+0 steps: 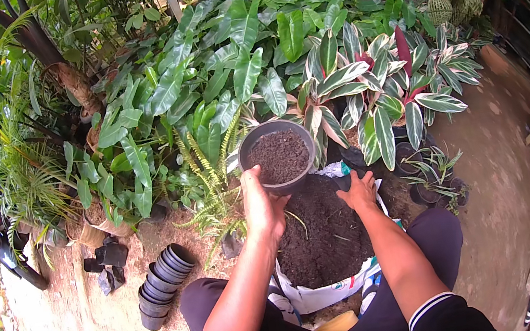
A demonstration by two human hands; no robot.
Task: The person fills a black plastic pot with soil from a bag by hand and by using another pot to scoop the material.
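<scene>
My left hand [262, 210] grips a round black plastic pot [294, 181] by its near left side, thumb over the rim. Dark crumbly soil [280, 155] fills much of the pot. Below it, between my knees, lies an opened white sack [312, 297] holding a heap of dark potting soil [316, 245]. My right hand [360, 193] reaches to the far right edge of the sack, fingers apart beside a piece of black plastic [343, 182]. Whether the fingers grip that plastic is unclear.
Nested black pots [164, 285] lie on the ground at left, near crumpled black plastic bags [108, 260]. A fern [214, 173] and variegated plants [362, 93] crowd the far side. Small potted plants [430, 173] stand at right.
</scene>
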